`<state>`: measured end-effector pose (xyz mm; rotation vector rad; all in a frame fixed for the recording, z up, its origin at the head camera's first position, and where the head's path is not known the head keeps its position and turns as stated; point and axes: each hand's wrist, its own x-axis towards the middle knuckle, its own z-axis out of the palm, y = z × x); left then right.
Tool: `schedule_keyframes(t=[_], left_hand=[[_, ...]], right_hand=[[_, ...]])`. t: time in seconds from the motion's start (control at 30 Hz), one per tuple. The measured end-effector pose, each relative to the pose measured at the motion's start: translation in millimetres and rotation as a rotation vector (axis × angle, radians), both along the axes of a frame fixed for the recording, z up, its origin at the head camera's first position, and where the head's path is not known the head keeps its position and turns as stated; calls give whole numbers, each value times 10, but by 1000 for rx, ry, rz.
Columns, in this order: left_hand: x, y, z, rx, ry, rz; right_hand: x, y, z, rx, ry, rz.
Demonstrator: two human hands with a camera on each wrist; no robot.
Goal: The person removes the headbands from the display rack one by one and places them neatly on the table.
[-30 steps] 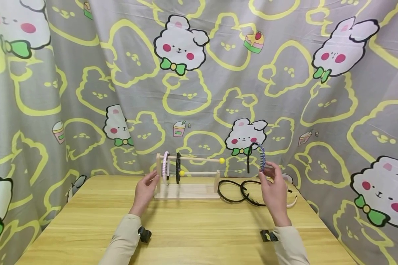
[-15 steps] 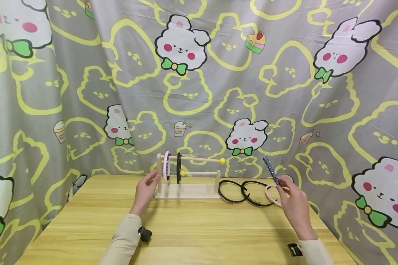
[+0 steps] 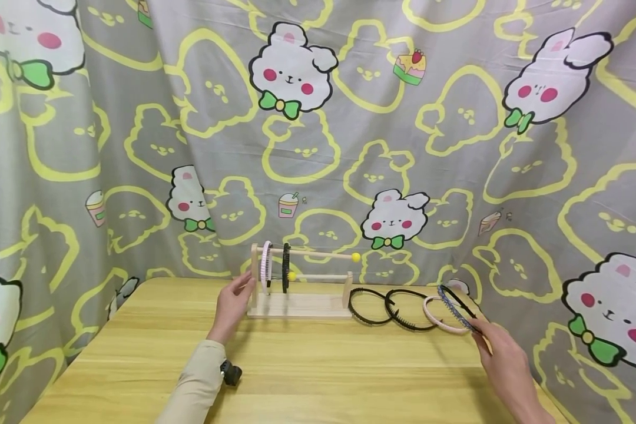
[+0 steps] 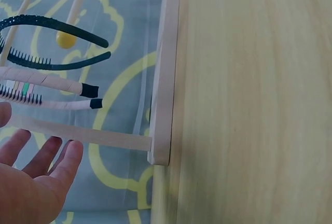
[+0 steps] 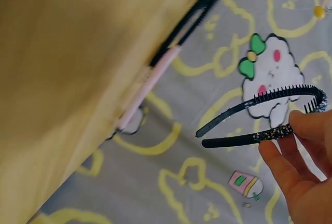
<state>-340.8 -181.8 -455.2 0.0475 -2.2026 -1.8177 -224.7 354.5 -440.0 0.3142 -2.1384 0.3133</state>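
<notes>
A blue-glitter headband with black comb teeth is pinched between the thumb and fingers of my right hand. In the right wrist view, the ends of this headband point away from the hand. It hangs above the right end of the table, overlapping a pale pink headband in the head view. My left hand holds the left upright of a wooden headband rack; the left wrist view shows thumb and fingers on either side of the upright. A pink headband and a black one hang on the rack's upper rod.
Two black headbands lie overlapping on the wooden table, right of the rack. The rods end in yellow balls. A patterned grey curtain hangs behind the table's far edge.
My right hand has moved right and down with the blue-glitter headband, which has turned from upright to slanting. The pink headband on the table has come into view. My left hand has stayed put.
</notes>
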Motion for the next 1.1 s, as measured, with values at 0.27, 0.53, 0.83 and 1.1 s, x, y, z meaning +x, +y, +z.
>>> schedule_keyframes(t=[0.27, 0.53, 0.83, 1.1], left_hand=[[17, -9, 3, -7, 8, 3], [20, -6, 9, -8, 16, 16], [4, -10, 3, -11, 6, 2], [14, -5, 24, -15, 5, 8]], right_hand=[[86, 234, -210, 65, -65, -8], [87, 384, -340, 136, -166, -28], [92, 451, -367, 193, -389, -20], [89, 419, -352, 190, -503, -29]])
